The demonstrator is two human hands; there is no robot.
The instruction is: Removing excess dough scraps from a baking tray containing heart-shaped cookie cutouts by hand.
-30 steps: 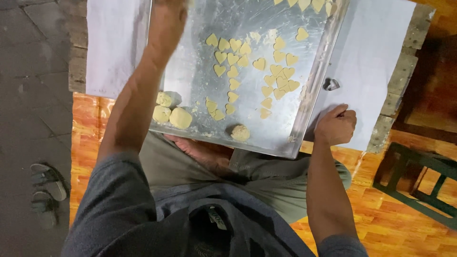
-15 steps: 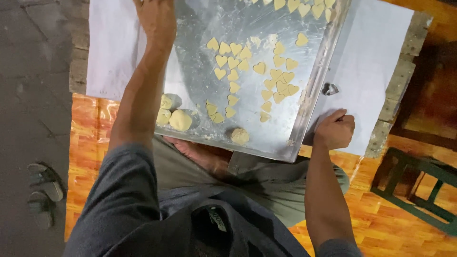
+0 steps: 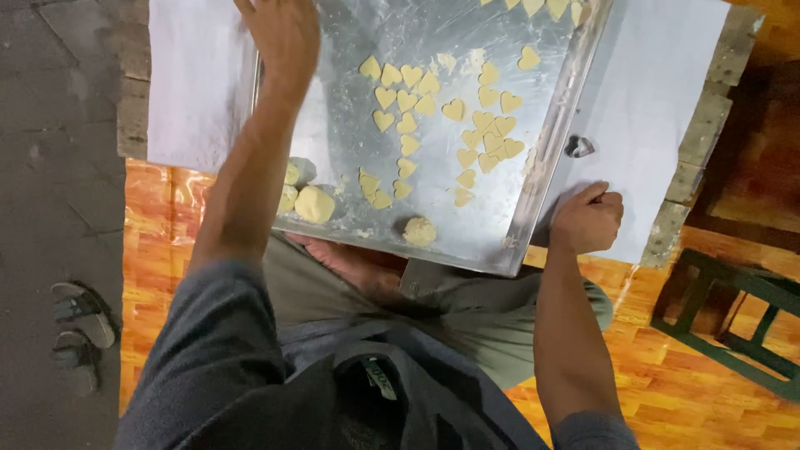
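Note:
A large metal tray [image 3: 500, 250] lies on white paper [image 3: 658, 92] in front of my knees. Several heart-shaped dough cut-outs [image 3: 479, 137] lie across its middle, and more at its far edge. Round dough balls [image 3: 314, 204] sit near its left front, with one more ball [image 3: 419, 232] at the front. My left hand [image 3: 283, 33] reaches far over the tray's left side, palm down, fingers spread, holding nothing. My right hand [image 3: 587, 221] is a closed fist on the paper, against the tray's right rim. I cannot tell whether it grips the rim.
A small metal heart cutter [image 3: 579, 147] lies on the paper right of the tray. The paper covers a low stone slab [image 3: 708, 125]. A green metal frame [image 3: 733, 308] stands at the right on the orange floor. Sandals [image 3: 79, 312] lie at the left.
My left hand has drawn back slightly from the far edge and shows fully now. The right fist stays beside the tray's rim. The tray looks unmoved.

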